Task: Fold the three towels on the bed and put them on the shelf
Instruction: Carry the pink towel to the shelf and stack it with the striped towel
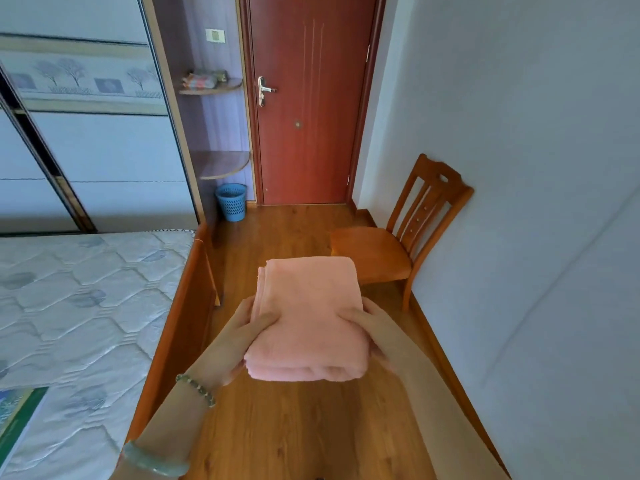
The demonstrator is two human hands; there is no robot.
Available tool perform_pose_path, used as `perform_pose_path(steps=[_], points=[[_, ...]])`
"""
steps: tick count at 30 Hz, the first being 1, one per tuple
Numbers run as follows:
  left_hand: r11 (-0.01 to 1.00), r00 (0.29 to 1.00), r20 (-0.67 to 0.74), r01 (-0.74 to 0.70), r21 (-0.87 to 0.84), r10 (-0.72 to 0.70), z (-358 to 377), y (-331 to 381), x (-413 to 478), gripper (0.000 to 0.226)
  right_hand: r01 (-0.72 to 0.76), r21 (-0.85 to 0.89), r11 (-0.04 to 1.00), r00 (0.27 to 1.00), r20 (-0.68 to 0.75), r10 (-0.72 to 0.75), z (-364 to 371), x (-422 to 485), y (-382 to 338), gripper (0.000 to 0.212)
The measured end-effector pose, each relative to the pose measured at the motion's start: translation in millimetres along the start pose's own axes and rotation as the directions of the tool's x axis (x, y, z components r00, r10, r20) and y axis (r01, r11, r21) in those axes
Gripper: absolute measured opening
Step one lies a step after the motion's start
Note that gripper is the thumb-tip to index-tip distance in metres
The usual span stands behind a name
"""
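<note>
Head view: folded pink towel (309, 317) between both hands, above open floor (304, 427)

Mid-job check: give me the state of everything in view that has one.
pink towel: folded, carried in the air
left hand: gripping the towel's left edge
right hand: gripping its right edge
door: closed
upper shelf: holds a colourful bundle
lower shelf: bare
chair: seat vacant
</note>
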State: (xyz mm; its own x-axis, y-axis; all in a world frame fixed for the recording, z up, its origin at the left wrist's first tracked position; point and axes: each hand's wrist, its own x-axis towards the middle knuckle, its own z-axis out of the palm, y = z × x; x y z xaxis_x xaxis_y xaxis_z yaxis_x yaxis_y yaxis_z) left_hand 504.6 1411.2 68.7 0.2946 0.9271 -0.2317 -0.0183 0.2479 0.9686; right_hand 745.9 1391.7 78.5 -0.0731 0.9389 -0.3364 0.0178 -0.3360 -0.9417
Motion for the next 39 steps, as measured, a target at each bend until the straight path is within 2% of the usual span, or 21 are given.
perform_pose_path(steps=[4, 6, 8, 12, 16, 19, 22, 26, 30, 31, 36, 38, 39], points=[[0.999, 0.999, -0.047, -0.011, -0.038, 0.009, -13.8, 38.0, 84.9, 0.082, -0.036, 0.059, 0.998, 0.969, 0.248, 0.020, -32.3, 99.0, -45.9, 0.069], [0.999, 0.996, -0.082, -0.023, -0.045, 0.019, -21.4, 55.5, 122.4, 0.078, -0.039, 0.052, 0.998, 0.956, 0.293, 0.022, -38.5, 142.3, -69.2, 0.074], [0.999, 0.993, -0.120, -0.016, -0.043, 0.011, -30.3, 69.4, 159.7, 0.076, -0.042, 0.041, 0.998, 0.955, 0.295, 0.028, -41.8, 184.7, -86.8, 0.078], [0.999, 0.988, -0.151, -0.024, -0.033, 0.018, -57.0, 84.8, 229.6, 0.091, -0.041, 0.008, 0.999, 0.963, 0.267, 0.037, -43.4, 265.4, -110.4, 0.075], [0.998, 0.986, -0.168, -0.028, -0.056, 0.019, -88.6, 98.5, 309.0, 0.086, -0.028, -0.031, 0.999, 0.969, 0.244, 0.034, -40.6, 350.7, -134.8, 0.069], [0.996, 0.985, -0.168, -0.045, -0.080, 0.031, -121.6, 114.0, 378.1, 0.080, -0.012, -0.053, 0.999, 0.970, 0.240, 0.025, -34.5, 427.5, -159.2, 0.073], [0.996, 0.988, -0.149, -0.041, -0.085, 0.028, -156.9, 142.3, 448.5, 0.097, -0.018, -0.007, 1.000, 0.970, 0.241, 0.019, -29.8, 500.0, -190.4, 0.076], [0.996, 0.993, -0.110, -0.044, -0.072, 0.036, -198.8, 181.3, 539.5, 0.102, -0.002, 0.030, 1.000, 0.975, 0.222, -0.004, -28.5, 585.8, -233.7, 0.066], [0.997, 0.993, -0.115, -0.040, -0.067, 0.033, -218.9, 208.7, 618.0, 0.069, -0.001, 0.038, 0.999, 0.977, 0.212, -0.007, -34.4, 661.9, -268.3, 0.065], [0.998, 0.992, -0.126, -0.035, -0.061, 0.027, -224.5, 214.6, 637.2, 0.068, 0.001, 0.043, 0.999, 0.976, 0.217, -0.011, -35.1, 682.3, -275.7, 0.064], [0.996, 0.986, -0.162, -0.041, -0.080, 0.028, -253.8, 234.9, 728.0, 0.101, -0.010, 0.043, 0.999, 0.971, 0.237, 0.000, -44.0, 785.9, -301.8, 0.065], [0.996, 0.986, -0.164, -0.039, -0.077, 0.026, -266.0, 241.5, 769.1, 0.100, -0.020, 0.048, 0.999, 0.965, 0.261, 0.007, -49.2, 833.5, -311.7, 0.066], [0.996, 0.986, -0.162, -0.046, -0.072, 0.034, -270.7, 245.0, 790.3, 0.092, -0.016, 0.044, 0.999, 0.960, 0.279, 0.003, -52.1, 857.5, -318.2, 0.067]])
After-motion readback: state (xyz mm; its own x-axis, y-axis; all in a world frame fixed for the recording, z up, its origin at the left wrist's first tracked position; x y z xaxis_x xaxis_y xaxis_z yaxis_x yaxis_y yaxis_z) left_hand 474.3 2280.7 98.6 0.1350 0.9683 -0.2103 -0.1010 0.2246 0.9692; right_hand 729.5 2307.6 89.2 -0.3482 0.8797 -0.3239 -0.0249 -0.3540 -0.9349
